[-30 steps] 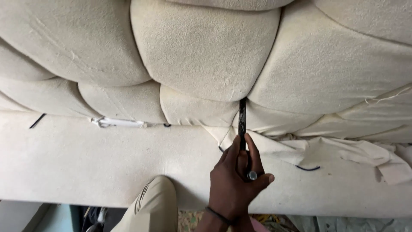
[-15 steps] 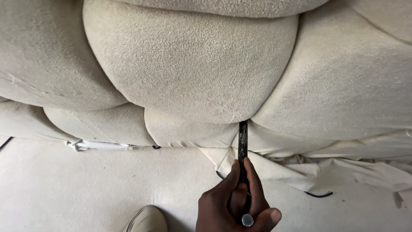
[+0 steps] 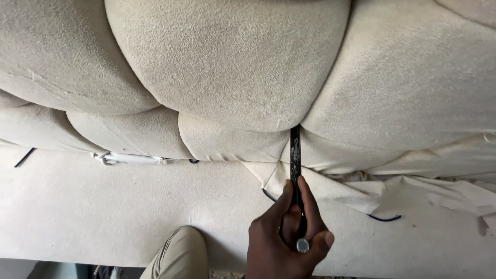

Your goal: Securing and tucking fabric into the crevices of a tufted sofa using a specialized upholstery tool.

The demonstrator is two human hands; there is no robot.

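Curling closed, the fingers [image 3: 289, 206] of the right hand [image 3: 284, 240] are wrapped around a dark metal rod [image 3: 295, 160]. Its tip is hidden in the crease between the cream tufted cushions [image 3: 232, 62]. The wrist is cut off below; a white cord [image 3: 129, 158] lies leftward.

A cream upholstered base panel [image 3: 103, 206] runs edge to edge beneath tufted cushions [image 3: 227, 57]. On it lie loose fabric folds [image 3: 413, 188] toward the right and a white tie [image 3: 129, 158] at its upper edge, left.
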